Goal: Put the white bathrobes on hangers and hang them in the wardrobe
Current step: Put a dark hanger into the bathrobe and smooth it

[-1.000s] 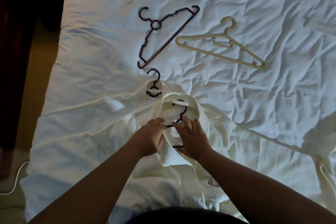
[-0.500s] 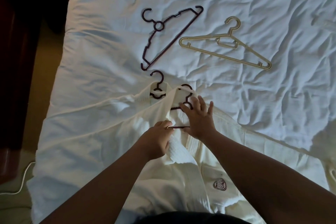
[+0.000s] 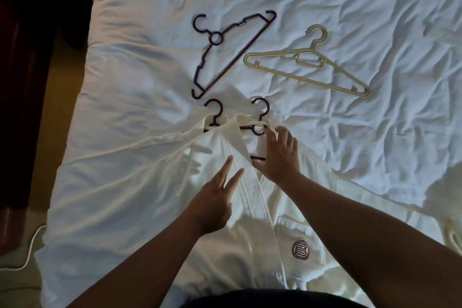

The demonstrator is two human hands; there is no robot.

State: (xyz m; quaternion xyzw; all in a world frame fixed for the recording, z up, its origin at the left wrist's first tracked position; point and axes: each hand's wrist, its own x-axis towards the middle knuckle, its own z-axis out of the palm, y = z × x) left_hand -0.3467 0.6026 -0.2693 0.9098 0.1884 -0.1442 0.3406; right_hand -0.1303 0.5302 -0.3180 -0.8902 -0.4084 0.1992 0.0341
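A white bathrobe (image 3: 140,182) lies front-up on the bed, collar toward the far side. Two dark hanger hooks stick out past the collar, one on the left (image 3: 214,112) and one on the right (image 3: 261,109). My right hand (image 3: 281,155) lies on the collar's right side, with thumb and fingers closed around the right dark hanger's bar and the cloth over it. Just above the ribbed lapel, my left hand (image 3: 215,197) holds nothing, its fingers spread. Farther up the bed lie a loose dark hanger (image 3: 225,55) and a beige hanger (image 3: 307,67).
The bed's wrinkled white duvet (image 3: 375,20) fills most of the view. Dark wooden furniture (image 3: 22,82) stands along the left, and a white cable (image 3: 30,252) runs over the floor beside it. A robe belt loop (image 3: 453,241) lies at the right edge.
My right hand slid the dark hanger up inside the collar, so its hook now sticks out beyond it. My left hand let go of the lapel and opened.
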